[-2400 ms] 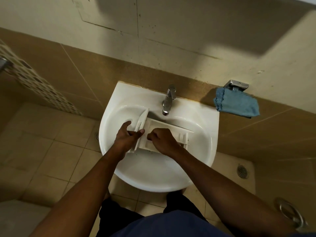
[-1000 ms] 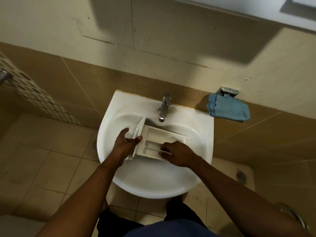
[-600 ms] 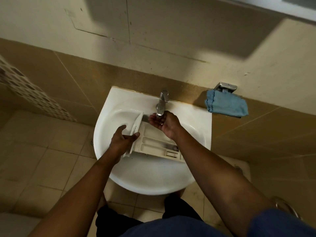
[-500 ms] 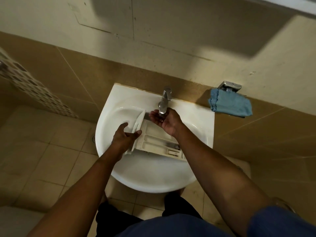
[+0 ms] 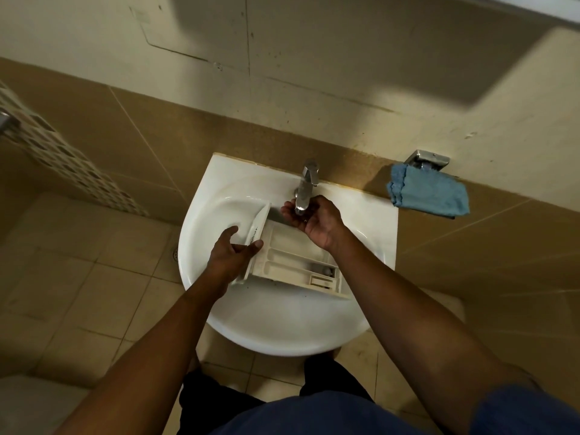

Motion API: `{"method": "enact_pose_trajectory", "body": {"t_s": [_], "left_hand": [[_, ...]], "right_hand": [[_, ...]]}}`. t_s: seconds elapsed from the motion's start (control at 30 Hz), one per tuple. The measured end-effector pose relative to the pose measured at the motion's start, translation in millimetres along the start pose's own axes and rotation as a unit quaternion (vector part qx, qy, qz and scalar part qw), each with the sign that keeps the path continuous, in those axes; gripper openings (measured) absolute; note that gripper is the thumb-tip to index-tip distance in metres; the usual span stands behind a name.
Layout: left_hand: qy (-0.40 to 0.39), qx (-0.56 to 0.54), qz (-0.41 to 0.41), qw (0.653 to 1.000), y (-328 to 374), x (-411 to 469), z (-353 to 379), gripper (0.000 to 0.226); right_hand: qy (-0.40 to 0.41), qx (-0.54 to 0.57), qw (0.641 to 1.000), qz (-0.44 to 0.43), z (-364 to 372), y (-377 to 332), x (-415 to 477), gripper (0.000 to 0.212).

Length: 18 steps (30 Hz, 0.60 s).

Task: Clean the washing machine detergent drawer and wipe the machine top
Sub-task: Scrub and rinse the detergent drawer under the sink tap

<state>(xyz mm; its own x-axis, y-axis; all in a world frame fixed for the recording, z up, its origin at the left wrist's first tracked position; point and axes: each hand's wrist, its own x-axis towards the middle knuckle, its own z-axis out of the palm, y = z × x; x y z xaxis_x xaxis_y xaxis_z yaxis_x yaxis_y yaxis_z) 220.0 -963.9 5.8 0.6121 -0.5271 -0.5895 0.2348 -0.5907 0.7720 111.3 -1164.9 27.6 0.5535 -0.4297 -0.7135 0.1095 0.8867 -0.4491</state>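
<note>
A white detergent drawer (image 5: 292,262) lies across the basin of a white sink (image 5: 282,324), compartments facing up, its curved front panel at the left. My left hand (image 5: 233,252) grips that front panel, thumb on the near side. My right hand (image 5: 314,219) is cupped palm up under the spout of the chrome tap (image 5: 306,189), above the drawer's far edge and holding nothing. Whether water is running I cannot tell.
A blue cloth (image 5: 428,196) hangs on a metal wall holder (image 5: 426,158) right of the sink. Beige tiled wall behind, tiled floor below with a floor drain (image 5: 175,254) at the left. A mosaic tile strip (image 5: 69,164) runs along the left wall.
My right hand left the drawer's compartments and rose to the tap spout, where it stays cupped. My left hand keeps its grip on the front panel.
</note>
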Motion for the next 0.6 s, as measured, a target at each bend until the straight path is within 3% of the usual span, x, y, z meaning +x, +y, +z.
{"method": "enact_pose_trajectory", "body": {"t_s": [0.2, 0.33, 0.4, 0.5, 0.53, 0.6], "left_hand": [[0.003, -0.014, 0.000, 1.000, 1, -1, 1, 0.085], [0.001, -0.014, 0.002, 1.000, -1, -1, 1, 0.085], [0.005, -0.012, 0.007, 1.000, -2, 0, 2, 0.086], [0.012, -0.013, 0.012, 1.000, -5, 1, 3, 0.085], [0.014, -0.014, 0.012, 1.000, -5, 1, 3, 0.084], [0.012, -0.014, 0.013, 1.000, -4, 0, 3, 0.082]], "right_hand": [[0.013, -0.143, 0.989, 0.025, -22, 16, -21, 0.040], [0.032, -0.335, 0.942, -0.011, -16, 41, -35, 0.039], [0.021, -0.479, 0.873, -0.091, -9, 62, -38, 0.033], [-0.027, -0.745, 0.627, -0.225, -15, 85, -44, 0.026], [-0.050, -0.777, 0.582, -0.233, -22, 87, -47, 0.029], [-0.103, -0.795, 0.561, -0.205, -42, 82, -54, 0.043]]}}
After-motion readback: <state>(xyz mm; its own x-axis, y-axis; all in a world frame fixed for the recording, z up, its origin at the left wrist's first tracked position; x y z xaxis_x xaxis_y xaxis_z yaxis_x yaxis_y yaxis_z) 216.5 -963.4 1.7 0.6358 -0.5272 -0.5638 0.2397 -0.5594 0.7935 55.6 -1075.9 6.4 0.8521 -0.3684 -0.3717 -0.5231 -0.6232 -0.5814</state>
